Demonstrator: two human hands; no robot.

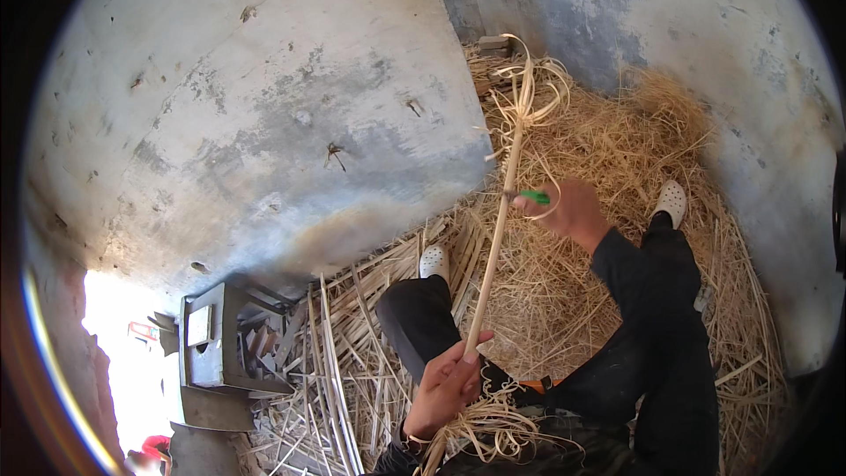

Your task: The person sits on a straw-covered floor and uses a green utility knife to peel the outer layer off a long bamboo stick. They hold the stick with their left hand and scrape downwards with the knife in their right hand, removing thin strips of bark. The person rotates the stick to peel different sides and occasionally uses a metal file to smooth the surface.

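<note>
Sitting among pale shavings, a person in dark trousers works a long, slender cane stick (495, 247), smooth, straw-coloured and slightly bowed. The left hand (448, 388) is closed around the stick's lower end, thumb pressed along it, and the stick rises up and away from that grip toward the far wall. Higher along the stick, the right hand (571, 210) is clenched on a small tool with a bright green handle (535, 197), whose tip meets the stick just beside the fingers; the blade itself is too small to make out. Beyond the right hand's grip, the stick's upper end frays into thin, curling ribbons of peeled strip (529, 88) that loop loosely in the air. Below the left hand, more of these fine curls (493, 427) lie bunched on the lap. A deep, tangled bed of dry straw-like shavings (617, 141) covers the floor around both white shoes (671, 201). Flat split slats (339, 370) lie fanned out to the left of the lower grip. A rough, stained grey concrete wall (291, 115) stands behind, with a grey metal box (216, 335) at its foot.
</note>
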